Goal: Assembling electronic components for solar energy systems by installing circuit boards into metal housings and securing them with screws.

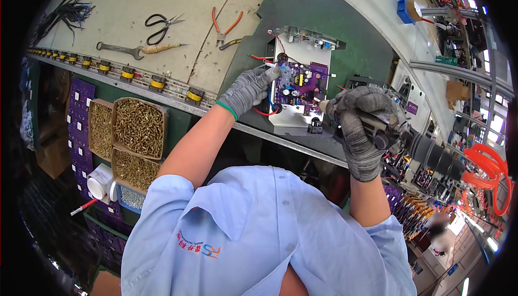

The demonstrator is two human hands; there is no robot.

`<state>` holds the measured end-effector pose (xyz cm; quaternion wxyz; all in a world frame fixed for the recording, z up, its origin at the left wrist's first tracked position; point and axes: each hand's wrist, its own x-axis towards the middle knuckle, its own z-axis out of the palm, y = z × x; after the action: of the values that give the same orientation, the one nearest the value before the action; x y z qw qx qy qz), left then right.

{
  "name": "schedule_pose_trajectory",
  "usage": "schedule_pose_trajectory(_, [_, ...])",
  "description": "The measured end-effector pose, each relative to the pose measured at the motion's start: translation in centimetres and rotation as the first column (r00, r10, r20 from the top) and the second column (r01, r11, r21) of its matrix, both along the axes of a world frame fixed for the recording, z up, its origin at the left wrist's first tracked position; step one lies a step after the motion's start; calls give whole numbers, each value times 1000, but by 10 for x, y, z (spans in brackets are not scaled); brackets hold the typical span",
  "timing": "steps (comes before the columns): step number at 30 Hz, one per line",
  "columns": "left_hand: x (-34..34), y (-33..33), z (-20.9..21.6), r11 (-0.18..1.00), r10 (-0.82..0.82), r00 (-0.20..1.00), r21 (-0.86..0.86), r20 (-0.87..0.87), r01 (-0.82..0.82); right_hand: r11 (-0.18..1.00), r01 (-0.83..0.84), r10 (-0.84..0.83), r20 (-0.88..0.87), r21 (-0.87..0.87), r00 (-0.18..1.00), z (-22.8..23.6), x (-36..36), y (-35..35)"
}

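A purple circuit board (pixel 302 83) crowded with small parts lies on a white metal plate (pixel 318 53) at the bench's middle. My left hand (pixel 251 88), in a grey knit glove, grips the board's left edge with curled fingers, beside red and blue wires. My right hand (pixel 362 129), also gloved, is wrapped round a dark power screwdriver (pixel 429 151). The driver lies nearly level, its tip pointing left toward the board's lower right edge. Whether the tip touches a screw cannot be made out.
Scissors (pixel 161 28), orange-handled pliers (pixel 222 26) and a wrench (pixel 118 49) lie at the far left. Boxes of brass screws (pixel 139 126) stand left of my left arm. A coiled orange hose (pixel 488 169) hangs at right. Yellow-black components (pixel 128 73) line the bench edge.
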<state>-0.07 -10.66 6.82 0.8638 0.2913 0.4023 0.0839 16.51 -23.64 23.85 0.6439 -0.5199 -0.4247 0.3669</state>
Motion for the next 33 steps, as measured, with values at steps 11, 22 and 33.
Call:
schedule_pose_trajectory(11, [7, -8, -26, 997, 69, 998, 17, 15, -69, 998, 26, -21, 75, -62, 997, 0, -4, 5])
schedule_pose_trajectory(22, [-8, 0, -3, 996, -46, 998, 79, -39, 49, 991, 114, -115, -15, -74, 993, 0, -12, 15])
schedule_pose_trajectory(33, [-58, -9, 74, 991, -80, 966, 125, 246, 51, 999, 25, -23, 72, -20, 997, -9, -9, 4])
